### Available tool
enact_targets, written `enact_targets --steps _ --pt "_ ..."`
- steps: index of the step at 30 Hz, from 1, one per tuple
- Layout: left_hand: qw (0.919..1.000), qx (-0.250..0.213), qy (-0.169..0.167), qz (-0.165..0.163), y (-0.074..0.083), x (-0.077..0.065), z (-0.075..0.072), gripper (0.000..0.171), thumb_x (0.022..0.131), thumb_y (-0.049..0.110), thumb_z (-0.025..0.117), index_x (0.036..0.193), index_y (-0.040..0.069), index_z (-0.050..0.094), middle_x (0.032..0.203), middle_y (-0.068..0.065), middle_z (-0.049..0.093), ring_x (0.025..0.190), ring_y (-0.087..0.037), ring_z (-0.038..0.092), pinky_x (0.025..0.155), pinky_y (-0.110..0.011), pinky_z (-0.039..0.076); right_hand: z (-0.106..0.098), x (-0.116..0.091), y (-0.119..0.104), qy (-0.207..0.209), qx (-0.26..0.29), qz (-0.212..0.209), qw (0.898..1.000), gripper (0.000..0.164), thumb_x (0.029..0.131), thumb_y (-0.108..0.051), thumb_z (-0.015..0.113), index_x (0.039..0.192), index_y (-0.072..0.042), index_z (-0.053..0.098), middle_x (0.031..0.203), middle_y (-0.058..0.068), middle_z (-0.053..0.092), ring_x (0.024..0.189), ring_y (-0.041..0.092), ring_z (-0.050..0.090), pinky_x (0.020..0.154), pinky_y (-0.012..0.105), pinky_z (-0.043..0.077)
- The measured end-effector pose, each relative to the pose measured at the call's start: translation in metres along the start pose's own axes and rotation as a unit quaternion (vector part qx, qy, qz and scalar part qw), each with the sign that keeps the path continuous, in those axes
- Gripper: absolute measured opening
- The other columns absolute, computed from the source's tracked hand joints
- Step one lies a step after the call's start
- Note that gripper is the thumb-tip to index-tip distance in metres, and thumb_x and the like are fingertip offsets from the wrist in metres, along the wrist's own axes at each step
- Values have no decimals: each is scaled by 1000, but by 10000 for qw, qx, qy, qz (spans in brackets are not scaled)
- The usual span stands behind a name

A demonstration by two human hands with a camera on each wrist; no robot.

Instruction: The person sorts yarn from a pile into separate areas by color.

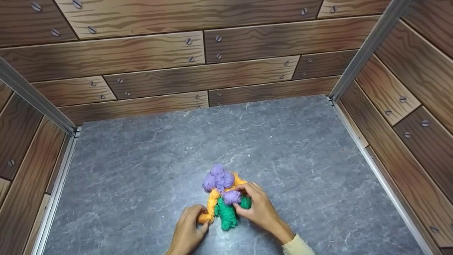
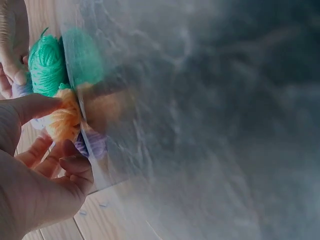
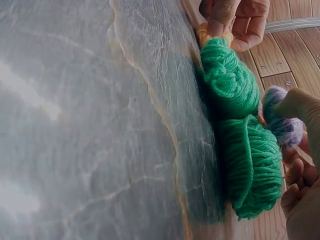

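Small yarn skeins lie heaped on the grey marbled surface. My right hand (image 1: 261, 209) pinches a purple yarn skein (image 1: 232, 197) between thumb and fingers, beside the green skeins; the right wrist view shows this purple skein (image 3: 285, 120) next to two green skeins (image 3: 250, 165). At the heap's near left, my left hand (image 1: 187, 228) holds the end of an orange yarn skein (image 1: 211, 203), thumb on one side and fingers on the other. A green skein (image 1: 227, 214) lies between the hands. Several purple skeins (image 1: 218, 179) sit at the back, with more orange yarn (image 1: 239, 180) partly hidden behind the right hand.
Wood-patterned panels (image 1: 247, 42) wall the back and both sides. Metal rails (image 1: 382, 173) run along the side edges of the grey surface (image 1: 148, 170). A metal post (image 1: 368, 49) stands at the back right corner, another (image 1: 35, 94) at the back left.
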State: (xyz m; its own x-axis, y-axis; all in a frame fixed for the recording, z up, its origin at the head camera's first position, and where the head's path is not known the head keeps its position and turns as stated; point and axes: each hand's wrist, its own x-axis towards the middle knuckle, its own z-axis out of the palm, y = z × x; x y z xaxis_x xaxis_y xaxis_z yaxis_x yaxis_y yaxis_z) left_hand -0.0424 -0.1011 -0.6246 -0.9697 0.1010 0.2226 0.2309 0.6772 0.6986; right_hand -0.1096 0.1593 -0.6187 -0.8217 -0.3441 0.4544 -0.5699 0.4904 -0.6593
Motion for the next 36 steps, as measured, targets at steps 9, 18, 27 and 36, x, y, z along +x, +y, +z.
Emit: enact_targets --steps 9,18,27,36 --pt "9999 -51 -111 -67 0 1 2 38 79 -2 91 102 18 67 99 7 65 92 -17 58 79 -42 53 -2 -4 1 324 511 232 9979 49 77 -1 91 122 -12 72 115 -5 71 95 17 65 82 34 57" --pt "9995 0 -219 -246 2 2 2 37 81 3 92 103 20 68 103 6 65 98 -21 62 83 -45 54 -7 -5 3 823 698 312 9937 50 74 2 92 118 -13 75 100 -1 70 79 25 63 68 35 52" --pt "9997 8 -118 -215 1 3 2 35 81 1 91 100 18 68 98 6 65 91 -18 60 78 -42 53 -19 -4 8 1223 563 445 9899 46 74 -1 92 115 -15 77 96 -1 69 79 21 58 68 35 49" --pt "9999 -42 -18 -115 1 4 5 37 79 -2 90 101 16 66 102 5 64 96 -21 60 83 -43 53 -37 -1 11 1543 624 910 9818 43 72 7 90 111 -5 76 91 10 66 77 34 56 66 35 44"
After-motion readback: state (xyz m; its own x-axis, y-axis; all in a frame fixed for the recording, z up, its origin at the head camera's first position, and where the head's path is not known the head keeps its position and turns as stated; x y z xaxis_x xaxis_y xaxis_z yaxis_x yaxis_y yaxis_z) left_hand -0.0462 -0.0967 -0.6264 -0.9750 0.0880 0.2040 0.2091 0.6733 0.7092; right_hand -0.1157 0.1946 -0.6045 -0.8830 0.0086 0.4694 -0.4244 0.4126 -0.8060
